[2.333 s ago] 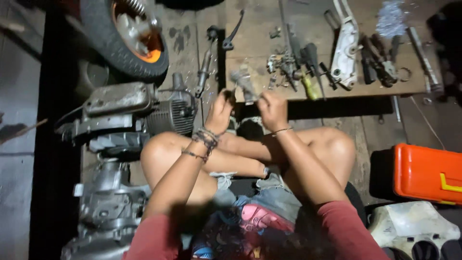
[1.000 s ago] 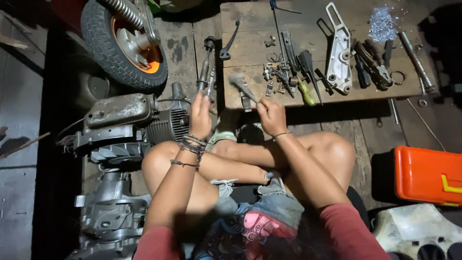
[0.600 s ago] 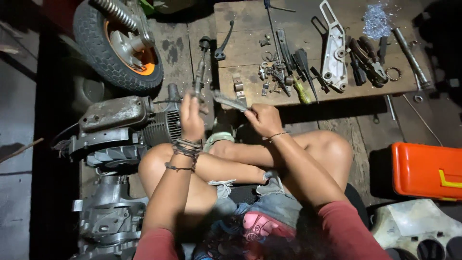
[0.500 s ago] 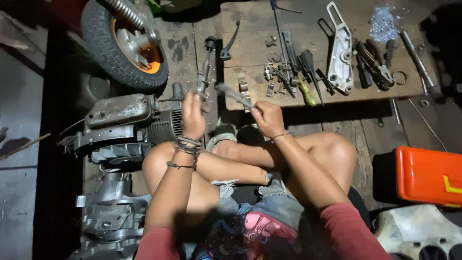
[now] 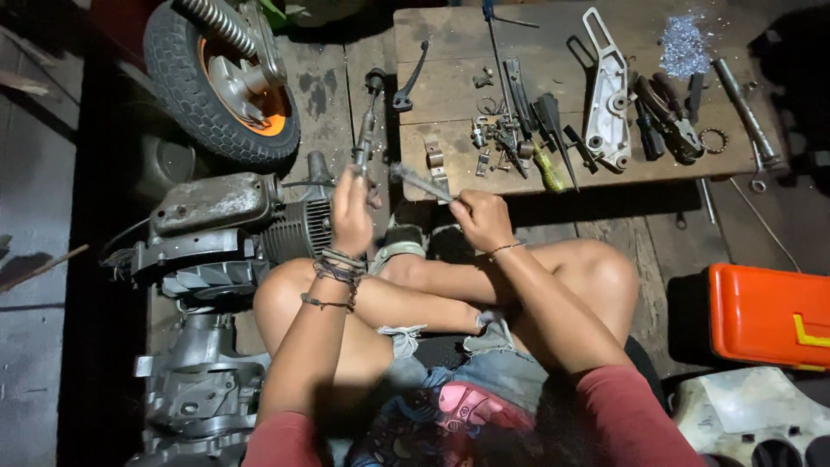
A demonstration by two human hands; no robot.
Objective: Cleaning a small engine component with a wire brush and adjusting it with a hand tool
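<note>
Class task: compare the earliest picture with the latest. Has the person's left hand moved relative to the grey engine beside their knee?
Yes. The left hand has moved leftward, away from the right hand, toward the finned engine, and now grips a long metal rod.

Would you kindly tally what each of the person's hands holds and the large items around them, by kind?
Long metal part in the left hand: 1
Slim metal tool in the right hand: 1
Wheel with orange rim: 1
Engine: 1
Orange toolbox: 1
Wooden board: 1
Total: 6
</note>
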